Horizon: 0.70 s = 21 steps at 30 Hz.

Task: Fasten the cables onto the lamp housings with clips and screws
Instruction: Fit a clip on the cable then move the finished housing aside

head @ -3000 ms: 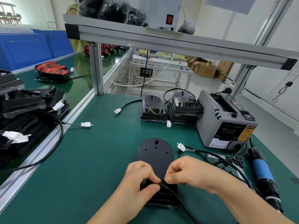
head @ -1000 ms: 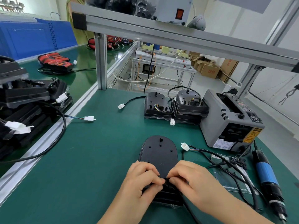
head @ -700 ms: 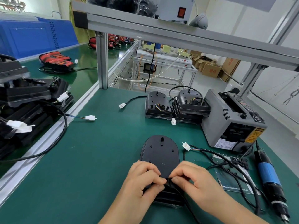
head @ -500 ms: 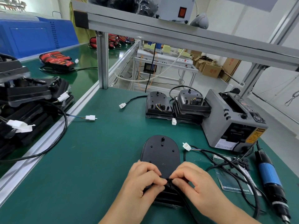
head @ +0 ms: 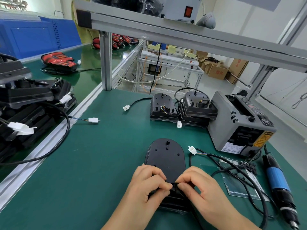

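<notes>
housing: the black oval plastic lamp housing (head: 166, 156) lay flat on the green bench (head: 99, 163), close in front of me.
left hand: my left hand (head: 147, 185) had its fingers curled, pinching a small black piece (head: 174, 185) at the housing's near end; clip or cable, i could not tell.
right hand: my right hand (head: 199, 188) pinched the same spot from the other side.
doing it well: i judged it best to seat the black cable (head: 216, 156) squarely, then press evenly without letting the housing slide.
tool: the blue electric screwdriver (head: 277, 181) lay untouched on my right.

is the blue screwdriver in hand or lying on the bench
Lying down. The blue screwdriver rests on the green mat; the left hand and right hand pinch the cable on the lamp housing.
</notes>
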Motion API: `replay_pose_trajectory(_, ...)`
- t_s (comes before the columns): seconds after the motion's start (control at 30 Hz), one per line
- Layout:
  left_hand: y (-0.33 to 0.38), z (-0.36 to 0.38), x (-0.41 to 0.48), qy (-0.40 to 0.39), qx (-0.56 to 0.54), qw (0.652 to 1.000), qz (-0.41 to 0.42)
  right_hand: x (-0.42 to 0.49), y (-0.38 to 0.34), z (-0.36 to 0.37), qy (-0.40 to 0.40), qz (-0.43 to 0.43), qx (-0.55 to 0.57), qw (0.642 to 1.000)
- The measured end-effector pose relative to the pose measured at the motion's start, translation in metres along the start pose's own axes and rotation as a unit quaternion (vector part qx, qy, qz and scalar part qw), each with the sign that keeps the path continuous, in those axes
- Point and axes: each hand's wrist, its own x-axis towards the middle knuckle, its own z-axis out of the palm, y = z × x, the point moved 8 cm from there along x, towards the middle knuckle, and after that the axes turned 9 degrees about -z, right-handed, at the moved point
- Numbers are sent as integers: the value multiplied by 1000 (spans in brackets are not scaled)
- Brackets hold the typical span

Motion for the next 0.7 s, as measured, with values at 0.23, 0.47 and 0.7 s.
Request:
replay_pose_trajectory(0.23, -1, 1, 0, 1, 7, 1000, 5, 1, -1, 1, 13, 6, -10, 1000)
replay_pose_trajectory(0.47, -1, 1, -1, 7, 14, 1000, 11, -3, -2, 0, 39, 18, -5, 999)
replay_pose_trajectory(0.7, 4, 0, 3, -23, 32, 999, 19, 3, -8, 1, 0, -1, -53, 999)
